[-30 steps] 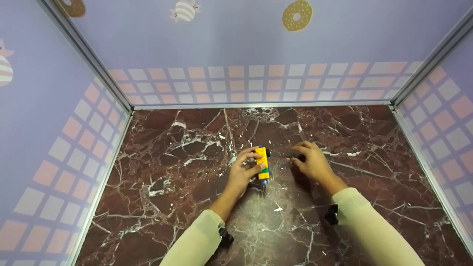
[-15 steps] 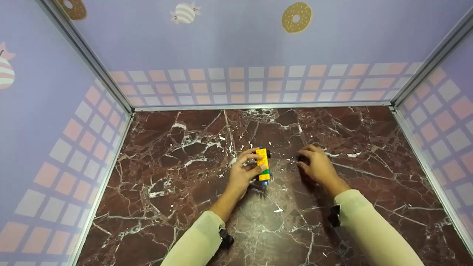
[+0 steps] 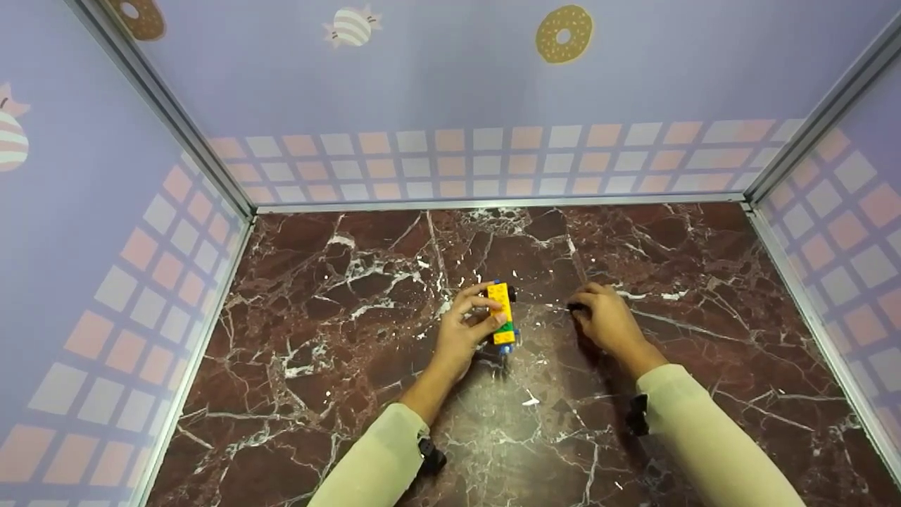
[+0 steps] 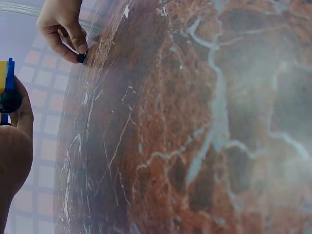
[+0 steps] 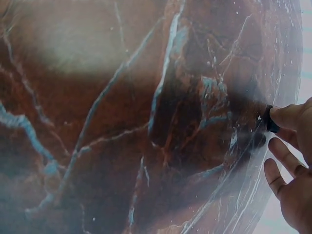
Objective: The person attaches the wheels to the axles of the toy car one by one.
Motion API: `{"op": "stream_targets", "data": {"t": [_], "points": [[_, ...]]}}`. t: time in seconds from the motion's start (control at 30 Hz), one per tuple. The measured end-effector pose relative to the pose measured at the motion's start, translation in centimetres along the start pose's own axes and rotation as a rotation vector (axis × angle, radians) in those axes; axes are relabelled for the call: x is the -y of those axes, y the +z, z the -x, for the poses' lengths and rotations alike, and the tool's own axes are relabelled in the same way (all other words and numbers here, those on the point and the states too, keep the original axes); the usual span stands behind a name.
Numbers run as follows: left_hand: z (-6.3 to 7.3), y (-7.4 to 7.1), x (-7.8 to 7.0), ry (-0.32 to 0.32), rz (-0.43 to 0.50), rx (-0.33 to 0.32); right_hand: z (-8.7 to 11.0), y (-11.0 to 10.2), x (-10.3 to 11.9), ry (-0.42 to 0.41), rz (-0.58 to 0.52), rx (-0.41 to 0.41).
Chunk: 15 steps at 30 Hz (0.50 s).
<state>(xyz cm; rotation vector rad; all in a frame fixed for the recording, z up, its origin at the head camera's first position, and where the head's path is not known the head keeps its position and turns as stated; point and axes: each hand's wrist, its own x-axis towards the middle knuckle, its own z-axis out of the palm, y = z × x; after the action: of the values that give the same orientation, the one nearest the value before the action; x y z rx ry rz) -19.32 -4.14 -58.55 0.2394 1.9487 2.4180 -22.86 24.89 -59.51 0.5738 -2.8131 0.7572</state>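
My left hand [image 3: 461, 331] holds a toy car built of bricks [image 3: 500, 310], near the middle of the table. Its top is yellow with one green strip, blue parts stick out at its ends, and a black wheel [image 4: 10, 101] shows on its side. To the right, my right hand [image 3: 609, 320] pinches a small black round piece [image 5: 269, 119], probably a wheel, between thumb and fingers, low over the table. In the left wrist view that black piece [image 4: 82, 57] peeks out below the fingertips. The palm hides part of the car's left side.
The table [image 3: 352, 394] is dark red marble with white veins. Lilac walls with a checked border [image 3: 450, 162] enclose it at the back and both sides, with metal strips along the edges. Black wrist cameras [image 3: 431, 456] sit on both sleeves.
My right hand has moved slightly right and its spread fingers have closed on the small black piece. The left hand and the toy car have barely moved.
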Motion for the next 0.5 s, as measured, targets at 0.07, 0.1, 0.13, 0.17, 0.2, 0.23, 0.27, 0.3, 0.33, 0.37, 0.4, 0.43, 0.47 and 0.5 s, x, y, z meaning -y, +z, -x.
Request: {"op": "stream_targets", "data": {"t": [0.07, 0.1, 0.13, 0.17, 0.2, 0.23, 0.27, 0.3, 0.33, 0.37, 0.4, 0.43, 0.47, 0.5], "points": [[0.04, 0.03, 0.03, -0.003, 0.009, 0.004, 0.11, -0.06, -0.01, 0.001, 0.004, -0.005], [0.05, 0.05, 0.04, -0.004, 0.017, 0.007, 0.17, -0.10, 0.01, 0.004, 0.004, -0.005], [0.06, 0.07, 0.06, -0.006, 0.028, 0.011, 0.22, -0.15, 0.03, 0.008, 0.006, -0.005], [0.07, 0.10, 0.07, -0.007, 0.039, 0.014, 0.27, -0.18, 0.04, 0.012, 0.007, -0.004], [0.09, 0.13, 0.09, -0.008, 0.047, 0.016, 0.33, -0.23, 0.08, 0.018, 0.009, -0.003], [0.11, 0.17, 0.06, -0.011, 0.055, 0.016, 0.37, -0.28, 0.11, 0.026, 0.009, -0.002], [0.13, 0.20, 0.05, -0.012, 0.060, 0.016, 0.41, -0.32, 0.13, 0.033, 0.009, 0.000], [0.14, 0.22, 0.03, -0.012, 0.060, 0.014, 0.43, -0.36, 0.17, 0.041, 0.007, 0.004], [0.14, 0.25, 0.04, -0.013, 0.059, 0.011, 0.46, -0.41, 0.19, 0.048, 0.005, 0.006], [0.14, 0.27, 0.03, -0.013, 0.057, 0.009, 0.47, -0.48, 0.22, 0.053, 0.002, 0.007], [0.13, 0.29, 0.04, -0.015, 0.057, 0.007, 0.47, -0.53, 0.26, 0.057, -0.001, 0.007], [0.12, 0.30, 0.05, -0.016, 0.058, 0.006, 0.47, -0.59, 0.30, 0.059, -0.006, 0.005], [0.10, 0.29, 0.09, -0.017, 0.061, 0.007, 0.46, -0.64, 0.33, 0.059, -0.009, 0.003], [0.09, 0.30, 0.11, -0.019, 0.069, 0.008, 0.44, -0.70, 0.38, 0.060, -0.013, -0.001]]}}
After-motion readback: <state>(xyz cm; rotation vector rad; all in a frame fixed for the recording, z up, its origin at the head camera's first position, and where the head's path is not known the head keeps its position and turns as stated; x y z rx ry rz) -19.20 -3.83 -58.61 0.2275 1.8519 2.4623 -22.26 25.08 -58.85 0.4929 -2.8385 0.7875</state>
